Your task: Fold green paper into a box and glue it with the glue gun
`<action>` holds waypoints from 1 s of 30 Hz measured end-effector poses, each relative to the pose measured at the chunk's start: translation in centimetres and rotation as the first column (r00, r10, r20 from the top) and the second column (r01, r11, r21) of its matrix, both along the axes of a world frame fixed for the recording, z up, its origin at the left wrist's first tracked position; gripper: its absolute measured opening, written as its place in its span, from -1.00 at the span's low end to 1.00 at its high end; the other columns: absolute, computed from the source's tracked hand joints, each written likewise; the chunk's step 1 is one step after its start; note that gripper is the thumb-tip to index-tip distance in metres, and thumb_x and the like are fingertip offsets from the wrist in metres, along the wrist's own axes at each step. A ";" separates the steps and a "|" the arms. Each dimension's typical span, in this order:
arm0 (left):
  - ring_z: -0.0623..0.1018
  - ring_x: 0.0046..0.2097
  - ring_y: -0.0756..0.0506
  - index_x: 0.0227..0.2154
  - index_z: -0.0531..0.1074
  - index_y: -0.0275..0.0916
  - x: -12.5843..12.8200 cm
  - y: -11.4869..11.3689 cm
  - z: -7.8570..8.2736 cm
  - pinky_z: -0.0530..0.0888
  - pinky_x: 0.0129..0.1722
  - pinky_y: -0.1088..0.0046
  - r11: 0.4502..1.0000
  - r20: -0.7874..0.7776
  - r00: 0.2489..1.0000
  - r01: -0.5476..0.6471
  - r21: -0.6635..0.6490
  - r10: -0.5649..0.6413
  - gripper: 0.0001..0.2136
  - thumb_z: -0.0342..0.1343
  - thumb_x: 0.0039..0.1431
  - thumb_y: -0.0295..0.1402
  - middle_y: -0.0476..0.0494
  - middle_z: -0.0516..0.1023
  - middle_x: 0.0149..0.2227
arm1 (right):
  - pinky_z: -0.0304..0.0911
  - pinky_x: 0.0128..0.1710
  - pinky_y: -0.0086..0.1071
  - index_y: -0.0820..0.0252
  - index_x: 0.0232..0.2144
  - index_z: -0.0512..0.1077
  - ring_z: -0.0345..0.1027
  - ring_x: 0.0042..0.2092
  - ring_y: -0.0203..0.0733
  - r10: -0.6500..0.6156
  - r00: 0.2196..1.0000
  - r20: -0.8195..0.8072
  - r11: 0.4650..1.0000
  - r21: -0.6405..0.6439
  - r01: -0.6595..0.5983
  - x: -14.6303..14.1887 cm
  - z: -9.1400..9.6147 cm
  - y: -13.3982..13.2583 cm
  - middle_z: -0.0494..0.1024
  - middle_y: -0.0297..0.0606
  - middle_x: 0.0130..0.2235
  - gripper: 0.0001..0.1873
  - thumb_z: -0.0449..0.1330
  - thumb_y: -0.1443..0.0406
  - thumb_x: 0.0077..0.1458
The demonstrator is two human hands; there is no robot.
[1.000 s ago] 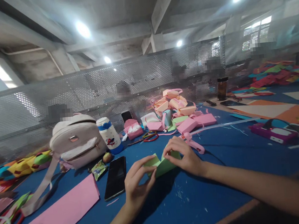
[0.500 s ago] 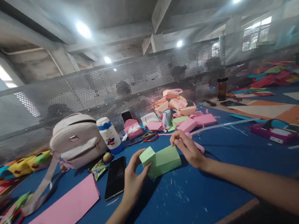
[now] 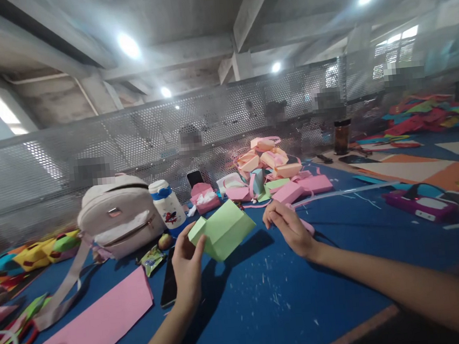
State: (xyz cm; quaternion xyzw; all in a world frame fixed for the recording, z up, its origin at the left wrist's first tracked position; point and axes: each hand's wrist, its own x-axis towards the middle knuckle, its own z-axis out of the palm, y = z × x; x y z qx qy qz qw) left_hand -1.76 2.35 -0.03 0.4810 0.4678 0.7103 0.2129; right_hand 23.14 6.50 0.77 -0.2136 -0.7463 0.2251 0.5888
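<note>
My left hand pinches one end of a light green folded paper box between thumb and fingers. The box is tilted and raised above the blue table, casting a shadow to its right. My right hand is apart from the box, to its right, with the fingers curled together; whether anything small is between them I cannot make out. A pink object, partly hidden, lies behind that hand. Under my left hand, a black phone is partly covered.
A pink sheet lies at left. A white backpack, a bottle and a snack packet stand or lie behind it. Folded paper pieces are heaped by the perforated screen. A purple device is at right.
My left hand has moved left and slightly up with the green paper box, turning it. My right hand has come off the box and stays almost in place. More of the phone is covered.
</note>
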 end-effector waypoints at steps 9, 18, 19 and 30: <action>0.56 -0.41 -0.02 -0.12 0.47 -0.26 -0.4 0.4 -0.5 0.49 -0.44 0.55 0.979 0.367 0.928 0.129 -0.160 -0.062 -0.51 0.36 -0.10 -0.12 -0.05 0.57 -0.31 | 0.16 -0.31 -0.39 0.15 -0.35 0.36 0.28 -0.35 -0.24 -0.053 0.999 0.009 0.998 0.022 0.053 0.0 0.2 0.3 0.41 -0.34 -0.39 -0.85 0.09 0.31 0.30; 0.60 -0.43 -0.06 -0.21 0.48 -0.28 -0.1 0.6 -0.4 0.57 -0.40 0.45 0.971 0.440 0.898 0.123 -0.206 -0.020 -0.69 0.29 0.02 -0.22 -0.12 0.62 -0.30 | 0.20 -0.13 -0.25 0.11 -0.32 0.54 0.41 -0.20 -0.13 -0.252 0.939 0.234 0.948 0.257 0.190 0.3 0.4 0.8 0.62 -0.29 -0.28 -0.91 0.23 0.35 0.23; 0.60 -0.43 -0.06 -0.22 0.48 -0.28 -0.1 0.5 -0.4 0.57 -0.41 0.46 0.971 0.444 0.896 0.120 -0.207 -0.016 -0.69 0.29 0.01 -0.22 -0.12 0.62 -0.31 | 0.20 -0.13 -0.24 0.11 -0.31 0.55 0.40 -0.19 -0.12 -0.281 0.923 0.262 0.934 0.296 0.200 0.4 0.3 1.0 0.63 -0.29 -0.27 -0.91 0.23 0.35 0.23; 0.62 -0.41 -0.08 -0.22 0.48 -0.29 0.5 0.1 0.4 0.59 -0.37 0.44 0.967 0.465 0.885 0.118 -0.226 0.000 -0.75 0.27 0.05 -0.29 -0.12 0.62 -0.32 | 0.05 -0.25 -0.24 0.11 -0.25 0.59 0.29 -0.24 -0.14 -0.442 0.662 0.606 0.881 0.434 0.191 0.4 -0.6 1.9 0.65 -0.31 -0.26 -0.90 0.26 0.31 0.21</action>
